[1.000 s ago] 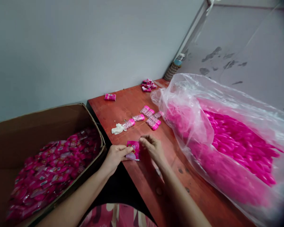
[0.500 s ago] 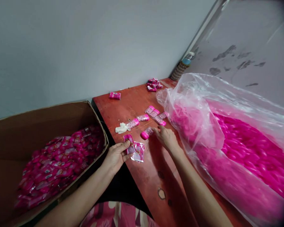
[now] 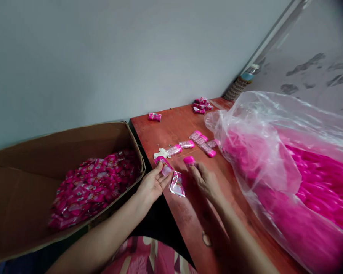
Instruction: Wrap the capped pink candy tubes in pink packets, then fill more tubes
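Observation:
My left hand pinches a small pink printed sachet over the table's near edge. To the right, my right hand grips a small container with a pink cap; fingers cover most of its body. Between the two hands lie pink and silver sachets, flat on the tabletop. Just beyond are several clear, pink-capped containers with pale contents, among them one container and another whose end meets a crumpled white lump.
At left stands a cardboard box holding many filled pink packets. A large clear plastic bag of glossy pink pieces covers the right side of the red table. Near the wall are a packet stack, one packet and a bottle.
The view has swung left. My right hand has closed on the pink-capped container and brought it nearer. My left hand has moved its sachet away from the others on the table.

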Available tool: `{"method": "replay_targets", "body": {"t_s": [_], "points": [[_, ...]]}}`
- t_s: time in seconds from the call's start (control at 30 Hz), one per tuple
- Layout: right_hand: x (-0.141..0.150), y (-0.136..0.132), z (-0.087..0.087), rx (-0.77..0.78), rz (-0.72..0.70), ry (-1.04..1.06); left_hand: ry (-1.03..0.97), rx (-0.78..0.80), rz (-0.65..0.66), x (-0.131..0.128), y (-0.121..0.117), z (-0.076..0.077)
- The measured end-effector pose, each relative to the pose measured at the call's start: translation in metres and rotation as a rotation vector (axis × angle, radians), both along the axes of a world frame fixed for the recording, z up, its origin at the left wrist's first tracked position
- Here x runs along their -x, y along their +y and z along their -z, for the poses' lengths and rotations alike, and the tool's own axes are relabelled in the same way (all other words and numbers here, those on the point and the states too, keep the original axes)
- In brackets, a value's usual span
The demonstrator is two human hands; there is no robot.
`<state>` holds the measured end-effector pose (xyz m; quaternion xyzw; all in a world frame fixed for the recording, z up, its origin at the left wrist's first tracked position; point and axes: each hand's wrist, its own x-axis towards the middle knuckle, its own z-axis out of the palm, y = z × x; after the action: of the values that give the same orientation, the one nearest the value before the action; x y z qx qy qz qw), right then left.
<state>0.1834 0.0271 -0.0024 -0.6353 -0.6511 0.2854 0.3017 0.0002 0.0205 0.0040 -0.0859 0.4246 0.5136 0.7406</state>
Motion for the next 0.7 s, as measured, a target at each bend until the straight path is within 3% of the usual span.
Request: {"method": "replay_targets", "body": {"t_s": [0.07,0.17,0.33,0.53,0.7], "points": [[0.019,-0.029,-0.001,0.174,0.02,0.342,-0.016,-0.005,-0.03,-0.002,0.001,0.0],[0.045,-0.058,0.0,0.305,0.06,0.575,-0.047,-0.014,-0.057,-0.007,0.002,-0.001],[0.062,-0.066,0.007,0.282,0.144,0.704,-0.086,-0.046,-0.052,-0.015,-0.001,-0.003],[0.066,-0.064,0.007,0.299,0.099,0.782,-0.085,-0.122,0.056,-0.014,-0.006,0.0],[0.067,-0.063,0.005,0.288,0.1,0.815,0.022,-0.344,0.136,-0.009,-0.008,-0.001]]}}
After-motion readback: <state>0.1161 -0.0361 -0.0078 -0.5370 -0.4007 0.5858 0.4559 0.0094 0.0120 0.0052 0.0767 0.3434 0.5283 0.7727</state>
